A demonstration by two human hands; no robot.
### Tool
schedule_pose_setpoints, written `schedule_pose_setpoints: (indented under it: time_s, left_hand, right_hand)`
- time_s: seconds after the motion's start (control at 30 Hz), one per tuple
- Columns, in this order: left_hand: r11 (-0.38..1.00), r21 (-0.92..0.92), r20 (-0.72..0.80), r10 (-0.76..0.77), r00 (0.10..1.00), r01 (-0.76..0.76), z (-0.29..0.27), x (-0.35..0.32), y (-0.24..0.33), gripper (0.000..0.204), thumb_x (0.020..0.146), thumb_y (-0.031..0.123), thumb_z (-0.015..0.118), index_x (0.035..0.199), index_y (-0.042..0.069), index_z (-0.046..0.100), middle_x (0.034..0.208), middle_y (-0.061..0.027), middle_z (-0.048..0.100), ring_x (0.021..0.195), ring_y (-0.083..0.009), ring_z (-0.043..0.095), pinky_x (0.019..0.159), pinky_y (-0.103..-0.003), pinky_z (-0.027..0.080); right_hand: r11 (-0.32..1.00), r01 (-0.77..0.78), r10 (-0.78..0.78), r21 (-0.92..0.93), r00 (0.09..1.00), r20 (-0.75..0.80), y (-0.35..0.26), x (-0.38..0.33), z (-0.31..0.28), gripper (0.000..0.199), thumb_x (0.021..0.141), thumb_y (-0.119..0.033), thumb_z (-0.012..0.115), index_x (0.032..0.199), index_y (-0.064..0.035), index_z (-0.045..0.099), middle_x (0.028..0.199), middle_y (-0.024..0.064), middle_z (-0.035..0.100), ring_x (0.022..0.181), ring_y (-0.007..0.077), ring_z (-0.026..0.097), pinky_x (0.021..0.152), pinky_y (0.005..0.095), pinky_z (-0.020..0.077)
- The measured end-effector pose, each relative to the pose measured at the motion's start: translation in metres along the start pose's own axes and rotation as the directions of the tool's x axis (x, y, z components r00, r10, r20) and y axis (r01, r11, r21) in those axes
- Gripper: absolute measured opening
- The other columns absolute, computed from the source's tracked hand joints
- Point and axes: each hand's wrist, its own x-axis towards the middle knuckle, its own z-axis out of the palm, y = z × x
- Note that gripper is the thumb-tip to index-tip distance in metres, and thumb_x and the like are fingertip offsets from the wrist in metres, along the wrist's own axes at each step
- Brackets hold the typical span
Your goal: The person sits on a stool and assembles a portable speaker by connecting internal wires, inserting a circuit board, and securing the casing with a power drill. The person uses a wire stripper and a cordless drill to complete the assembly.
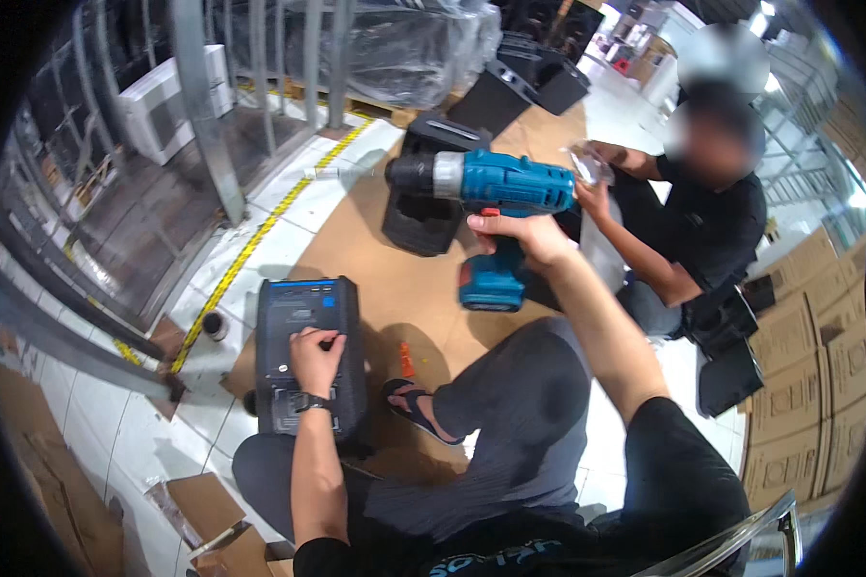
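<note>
1. Blue cordless drill (496, 192): my right hand (529, 236) is clenched round its grip, held up over the cardboard sheet (394, 279).
2. My left hand (316, 358) presses fingertips on the dark grey device (303, 327) against my knee, not gripping.
3. A co-worker's hand (595, 197) is just beside the drill's rear.

1. One blue cordless drill (498, 197), up in your right hand (529, 236).
2. One dark grey panel unit (308, 351) with a blue strip, under your left hand (316, 356).
3. Two of your hands in view; two more belong to the co-worker (712, 207) seated opposite.
4. One orange screwdriver bit (406, 359) on the cardboard sheet (404, 279).
5. One sandal (416, 404) showing, on your foot.
6. One small dark roll (215, 325) on the floor tiles.
7. Stacked cardboard boxes (808, 385) at your right: several, exact count unclear.
</note>
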Motion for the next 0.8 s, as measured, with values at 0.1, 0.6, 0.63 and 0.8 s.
schedule_pose_setpoints:
  time_s: [0.1, 0.6, 0.63, 0.8]
  left_hand:
    - [0.995, 0.067, 0.027, -0.071, 0.997, 0.069, 0.003, 0.002, 0.002, 0.013, 0.076, 0.017, 0.086, 0.086, 0.010, 0.081, 0.086, -0.0046, 0.072, 0.088, -0.0298, 0.063, 0.084, -0.042, 0.052]
    - [0.916, -0.358, 0.021, -0.187, 0.982, 0.182, -0.020, 0.017, -0.004, 0.018, 0.092, 0.018, 0.078, 0.095, 0.001, 0.075, 0.089, -0.0115, 0.076, 0.081, -0.0195, 0.073, 0.076, -0.032, 0.056]
    - [0.875, -0.455, -0.040, -0.205, 0.978, 0.165, -0.034, 0.023, -0.014, 0.018, 0.095, 0.018, 0.076, 0.097, 0.000, 0.074, 0.085, -0.0074, 0.076, 0.081, -0.0129, 0.071, 0.076, -0.029, 0.055]
    - [0.953, -0.272, -0.170, -0.187, 0.968, 0.136, -0.157, 0.060, -0.122, 0.026, 0.089, 0.025, 0.080, 0.099, 0.001, 0.080, 0.090, -0.0087, 0.080, 0.078, -0.0159, 0.074, 0.073, -0.030, 0.056]
  right_hand:
    - [0.951, 0.020, 0.001, 0.310, 0.998, -0.067, 0.043, -0.022, -0.022, 0.032, 0.089, -0.021, 0.078, 0.110, -0.0015, 0.064, 0.085, 0.0056, 0.065, 0.068, 0.0160, 0.060, 0.068, 0.0325, 0.0485]
    - [0.848, 0.019, 0.128, 0.530, 0.963, -0.239, 0.097, -0.019, -0.038, 0.023, 0.092, -0.017, 0.077, 0.108, -0.0025, 0.069, 0.093, 0.0042, 0.070, 0.071, 0.0118, 0.059, 0.068, 0.0270, 0.0487]
    - [0.880, 0.001, 0.109, 0.475, 0.973, -0.202, 0.098, -0.018, -0.034, 0.025, 0.093, -0.016, 0.075, 0.111, -0.0016, 0.066, 0.091, 0.0044, 0.067, 0.069, 0.0113, 0.057, 0.068, 0.0263, 0.0484]
    - [0.978, 0.048, -0.012, 0.202, 0.984, -0.178, 0.080, -0.011, -0.005, 0.039, 0.093, -0.018, 0.073, 0.124, 0.0026, 0.061, 0.108, 0.0083, 0.070, 0.071, 0.0106, 0.054, 0.070, 0.0244, 0.0455]
